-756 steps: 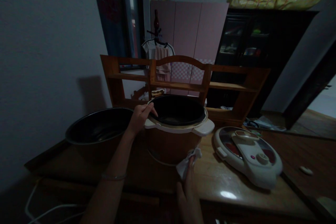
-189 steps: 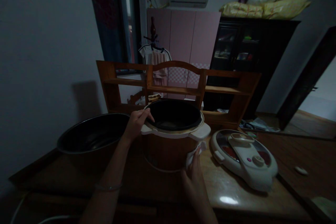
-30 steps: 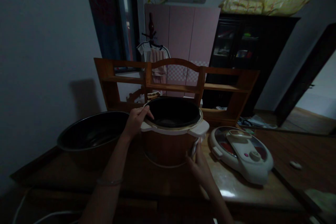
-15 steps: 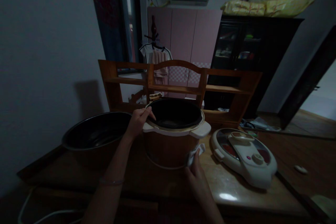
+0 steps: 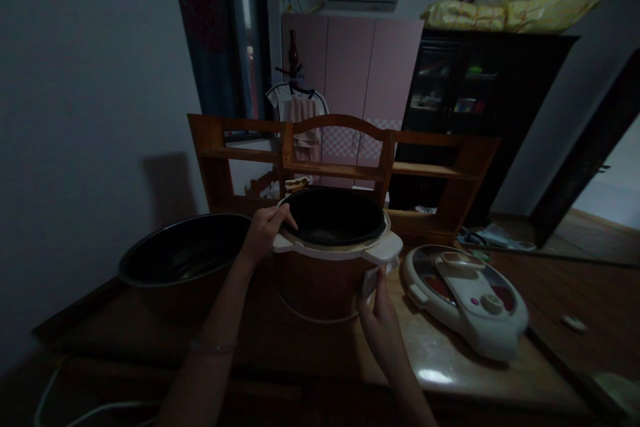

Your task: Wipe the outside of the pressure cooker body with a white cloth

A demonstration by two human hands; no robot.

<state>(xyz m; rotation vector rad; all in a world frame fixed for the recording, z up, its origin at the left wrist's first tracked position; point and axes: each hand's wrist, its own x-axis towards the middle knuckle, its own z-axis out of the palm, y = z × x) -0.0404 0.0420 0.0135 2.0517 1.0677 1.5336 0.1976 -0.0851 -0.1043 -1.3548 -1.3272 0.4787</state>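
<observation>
A brown electric cooker body [image 5: 320,283] with a white rim and a dark empty inside stands on the wooden table [image 5: 440,353]. My left hand [image 5: 265,232] grips its rim at the left side, fingers curled over the edge. My right hand [image 5: 383,317] presses a small white cloth [image 5: 371,278] against the cooker's right side, just under the white side handle [image 5: 384,255]. The fingers are closed on the cloth.
A large dark inner pot [image 5: 187,257] sits left of the cooker. The cooker's white lid [image 5: 467,297] lies to the right. A wooden shelf rack [image 5: 345,160] stands behind. A small white object [image 5: 573,323] lies far right, and a white cord [image 5: 75,407] hangs at bottom left.
My right hand has slid the cloth upward along the cooker's right side, close under the handle. The left hand keeps its grip on the rim.
</observation>
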